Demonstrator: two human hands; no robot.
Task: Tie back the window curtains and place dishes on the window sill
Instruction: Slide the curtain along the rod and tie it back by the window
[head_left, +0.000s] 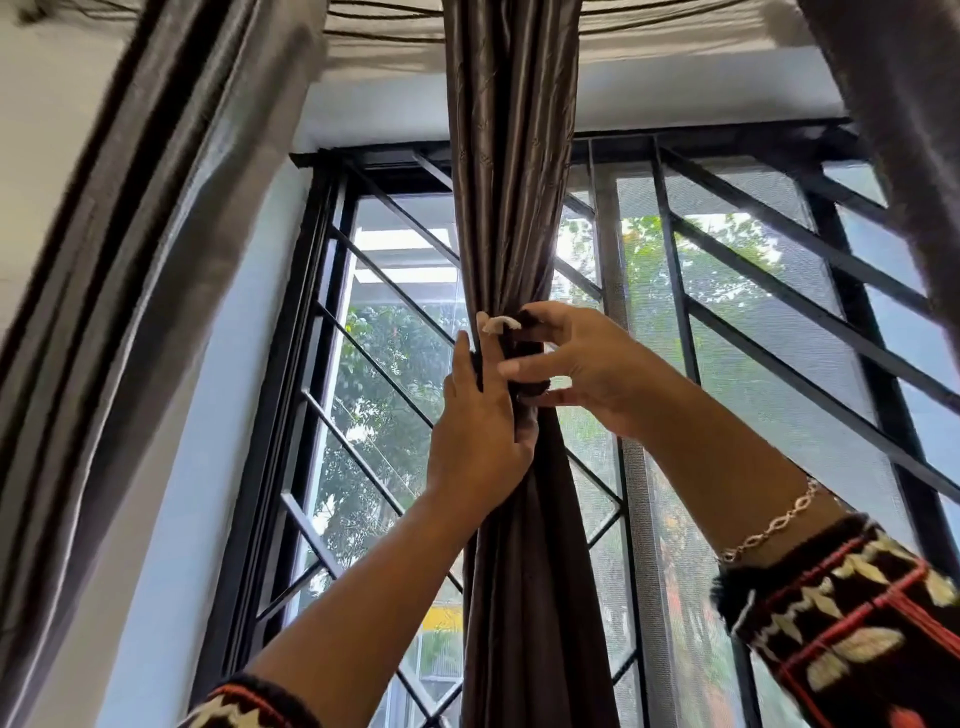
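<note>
Centre frame: left hand (478, 431) grips the gathered curtain (511, 182); right hand (587, 369) pinches the dark tie (525, 340), which is best pulled snug before fastening.

Right sleeve (852, 618): black knit, fuzzy black edge at cuff. Rows of cream leaf-shaped motifs, cream zigzag nearer cuff, thin red-orange lines crossing between rows.
Left sleeve (249, 704): only cuff visible at bottom edge of view. Same black knit, red-orange band, cream pattern.
Bracelet (769, 525) on right wrist, just above cuff: thin silver-toned chain, open oval links.
Both sleeves pushed up, forearms bare from cuff to hand.
Left grip (478, 415), right grip (597, 369): bare hands.
</note>
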